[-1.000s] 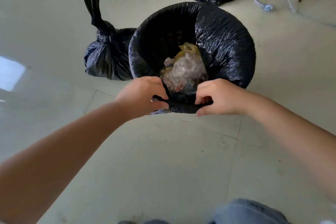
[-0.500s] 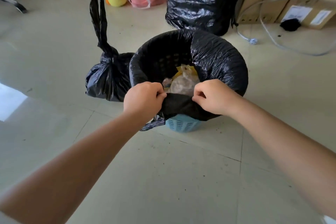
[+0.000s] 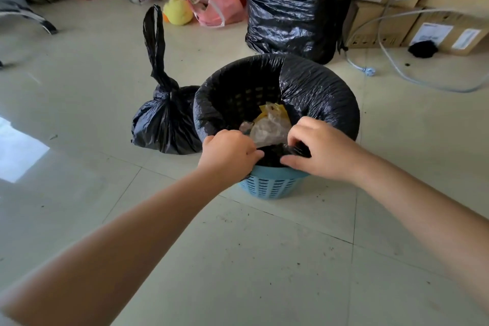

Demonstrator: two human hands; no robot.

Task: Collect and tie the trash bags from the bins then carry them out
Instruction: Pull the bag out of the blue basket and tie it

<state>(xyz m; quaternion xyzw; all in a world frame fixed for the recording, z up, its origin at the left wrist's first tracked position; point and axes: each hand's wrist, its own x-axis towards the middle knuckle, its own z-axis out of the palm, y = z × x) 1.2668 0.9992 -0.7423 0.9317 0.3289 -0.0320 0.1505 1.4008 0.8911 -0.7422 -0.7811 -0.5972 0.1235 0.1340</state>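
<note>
A black liner point(image 3: 317, 98) drapes over a blue bin point(image 3: 272, 186) on the floor point(image 3: 238, 246), with a tied bag point(image 3: 165, 120) touching the bin's left side. The left hand point(image 3: 227, 153) and right hand point(image 3: 320, 151) both pinch the liner's bunched near edge, lifted off the rim.

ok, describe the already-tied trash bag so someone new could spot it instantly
Start at the blue slotted bin in the middle of the floor, the one both hands are working on. The tied bag sits on the tiles against the bin's left side. Unlike the bin's liner and the large open black bag behind, it is small, knotted shut, with a long loop standing straight up.
</note>
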